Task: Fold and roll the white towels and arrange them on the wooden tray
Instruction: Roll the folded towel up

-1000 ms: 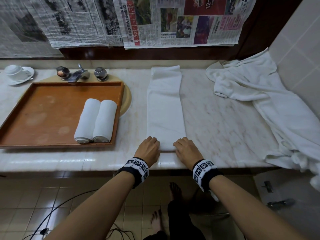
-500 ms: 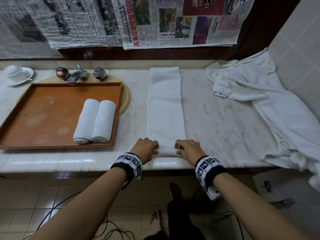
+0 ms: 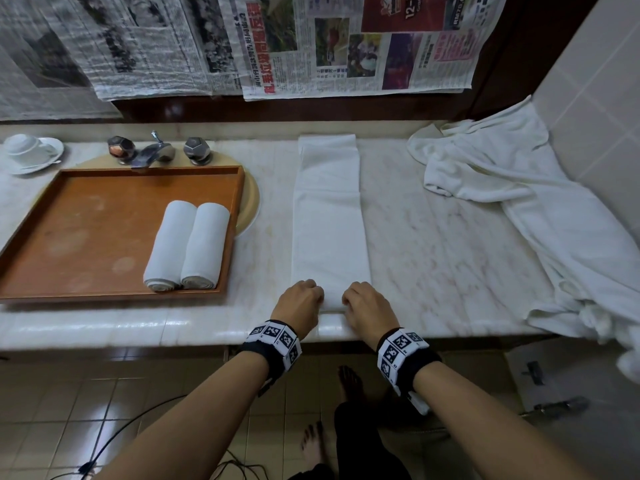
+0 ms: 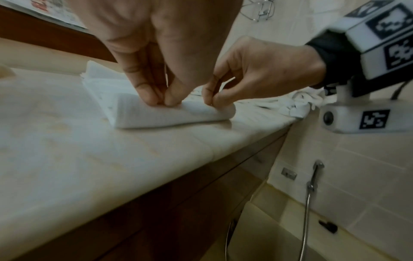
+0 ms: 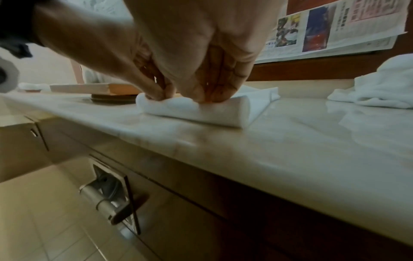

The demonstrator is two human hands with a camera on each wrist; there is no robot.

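Since a second ago both hands have barely shifted, and the towel's point(image 3: 329, 216) near end is now turned over into a small roll. Newspaper point(image 3: 356, 43) on the wall shows "12-1", the rest too small to read. The towel is a long white folded strip on the marble counter point(image 3: 450, 258), right of the tray point(image 3: 86, 233) holding two rolls point(image 3: 187, 245). The left hand point(image 3: 300, 304) and right hand point(image 3: 367, 306) sit knuckles-up side by side, fingertips point(image 4: 154, 98) curled and pinching the rolled end.
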